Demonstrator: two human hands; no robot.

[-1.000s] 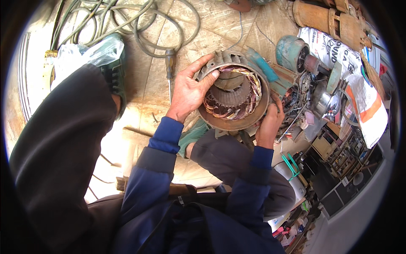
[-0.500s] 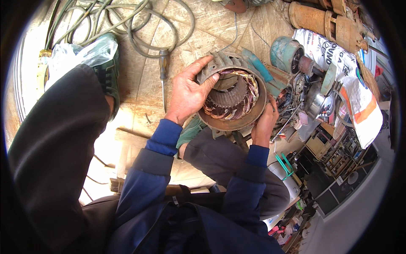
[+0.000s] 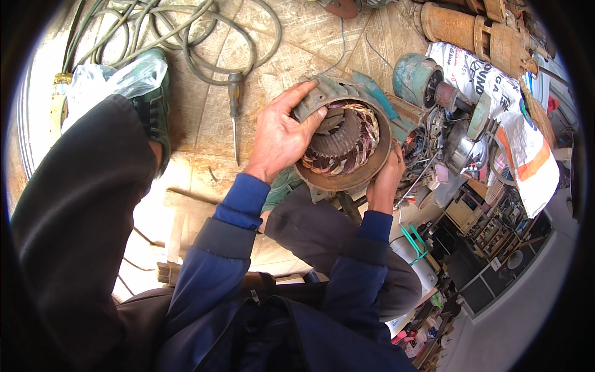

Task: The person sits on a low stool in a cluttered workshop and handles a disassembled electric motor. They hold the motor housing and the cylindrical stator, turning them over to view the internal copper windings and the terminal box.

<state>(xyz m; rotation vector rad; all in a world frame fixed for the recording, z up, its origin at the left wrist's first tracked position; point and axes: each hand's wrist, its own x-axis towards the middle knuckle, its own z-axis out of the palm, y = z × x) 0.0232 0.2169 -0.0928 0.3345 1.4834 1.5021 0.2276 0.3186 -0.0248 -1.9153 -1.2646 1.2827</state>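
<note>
A finned, weathered motor housing (image 3: 344, 175) is held between my two hands, its round opening facing up and showing coiled copper-coloured windings (image 3: 339, 162) around a ridged inner ring. My left hand (image 3: 284, 135) grips the upper left of the housing, thumb on the inner rim and fingers over the outer fins. My right hand (image 3: 387, 175) is wrapped round its right side, partly hidden by it. A screwdriver (image 3: 235, 99) with a dark handle lies on the floor just left of the housing.
A coiled cable (image 3: 260, 59), plastic bag (image 3: 99, 87) and my shoe (image 3: 155, 105) are at upper left. On the right are a rusty cylinder (image 3: 455, 31), teal motor (image 3: 412, 80), printed white sack (image 3: 530, 180) and scattered metal parts. A wooden block (image 3: 170, 270) sits near my lap.
The housing's opening has tilted slightly, showing a different angle of its inside, with both my hands still on it. The surroundings have shifted slightly leftward in the view.
</note>
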